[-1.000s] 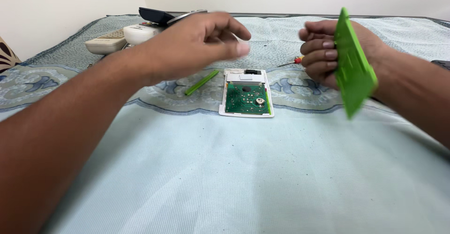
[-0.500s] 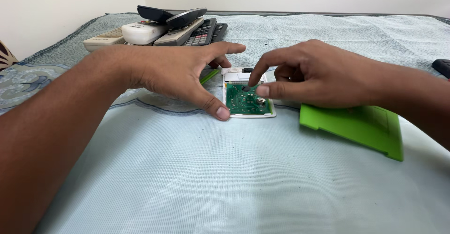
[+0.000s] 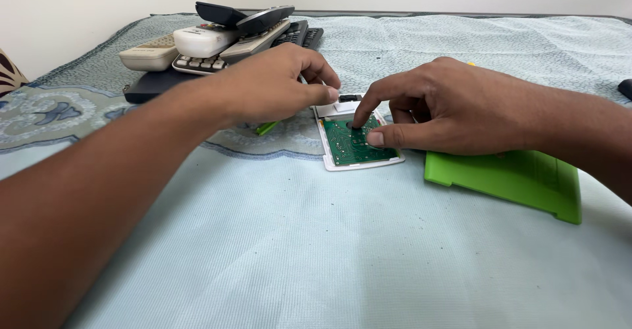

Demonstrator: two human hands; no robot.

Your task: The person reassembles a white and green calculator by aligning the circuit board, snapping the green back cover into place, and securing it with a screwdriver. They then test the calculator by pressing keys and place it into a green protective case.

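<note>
A: What could go wrong here?

B: The green circuit board (image 3: 355, 141) sits bare in its white case half (image 3: 361, 162), out on the bedspread (image 3: 316, 250) roughly midway between the left and right edges and nearer the far edge than the near one. The right hand (image 3: 454, 108) presses a fingertip straight onto the board. My guess is that too much pressure, or a slip, could scratch the traces or knock a small part loose. The cloth is soft too, so the case could tip or slide under an uneven push.

A: Anything else at risk?

B: The green cover (image 3: 510, 177) lies flat just beside the case, partly under the right wrist. A careless drag of that arm could shove it toward the right edge.

A: How are the hands set?

B: The right hand is half open: forefinger stretched down onto the board, thumb laid along the board's right side, other fingers curled. It grips nothing that I can see.

A: And the left?

B: The left hand (image 3: 276, 85) is loosely curled, thumb and fingertips meeting at the far end of the case, by its white top section. It seems to pinch or steady that end; whether it truly grips, I cannot tell.

A: What's around?

B: A pile of remote controls (image 3: 217, 39) at the far left corner, and a thin green strip (image 3: 266, 129) under the left hand.
</note>
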